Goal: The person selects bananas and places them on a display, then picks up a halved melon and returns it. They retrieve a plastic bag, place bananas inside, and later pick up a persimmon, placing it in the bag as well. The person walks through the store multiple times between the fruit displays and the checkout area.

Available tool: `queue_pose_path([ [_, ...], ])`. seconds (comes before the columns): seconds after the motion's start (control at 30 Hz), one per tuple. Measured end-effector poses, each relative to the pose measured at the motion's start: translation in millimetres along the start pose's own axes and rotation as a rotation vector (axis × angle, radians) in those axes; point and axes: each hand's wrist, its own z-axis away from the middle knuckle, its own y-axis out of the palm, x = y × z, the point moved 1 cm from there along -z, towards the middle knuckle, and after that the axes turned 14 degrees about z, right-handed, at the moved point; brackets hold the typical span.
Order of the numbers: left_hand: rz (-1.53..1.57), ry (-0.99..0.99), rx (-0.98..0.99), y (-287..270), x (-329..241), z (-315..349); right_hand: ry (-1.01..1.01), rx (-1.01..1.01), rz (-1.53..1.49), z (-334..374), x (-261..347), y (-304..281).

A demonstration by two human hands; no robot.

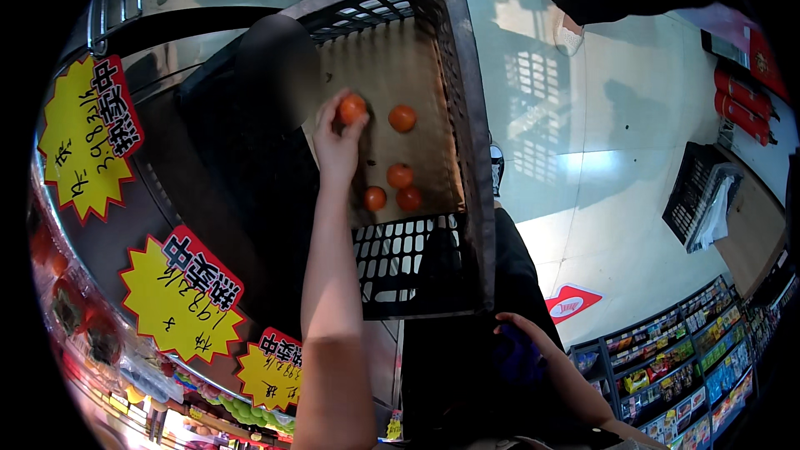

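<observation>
My left hand (337, 146) reaches into a dark plastic crate (478, 150) with slotted walls, its fingers closed around a round orange fruit (352, 108). Just right of it, another orange fruit (402, 118) lies on the crate's brown cardboard liner (358, 58). Nearer to me are three more: one fruit (400, 175), one touching it (409, 198), and one to their left (375, 198). Outside the crate's near right corner, my right hand (521, 325) is curled at a dark bluish-purple thing (512, 358), too dark to make out.
Yellow and red price signs (179, 296) line the left, above packed produce (83, 317). A black crate (700, 192) with a plastic bag stands on the right. Shelves of small packages (667, 367) are at lower right. A person's foot (568, 35) shows beyond the crate.
</observation>
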Motion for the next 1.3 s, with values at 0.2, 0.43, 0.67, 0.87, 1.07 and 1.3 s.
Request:
queue_pose_path([
  [0.2, -0.573, 0.059, -0.154, 8.6, 37.8, -15.9, 0.007, 0.007, -0.023, -2.1, -2.6, -3.7],
  [0.43, -0.555, 0.115, -0.052, 70.5, 0.1, 29.5, 0.008, 0.000, -0.056, -3.4, -0.3, 1.3],
  [0.67, -0.444, 0.062, 0.045, 73.6, 46.0, 23.1, 0.019, -0.033, 0.001, -6.7, -4.5, -3.2],
  [0.87, 0.923, -0.744, -0.055, 47.1, 30.2, 28.7, 0.028, -0.048, 0.020, -8.1, 0.1, 0.8],
  [1.07, 1.068, -0.938, -0.065, 28.1, -4.0, 41.6, -0.033, -0.029, 0.104, -12.1, -4.1, -1.4],
  [1.3, 1.418, -1.067, -0.158, 23.7, -15.4, 48.8, -0.016, -0.016, 0.062, -8.3, 3.1, 5.6],
])
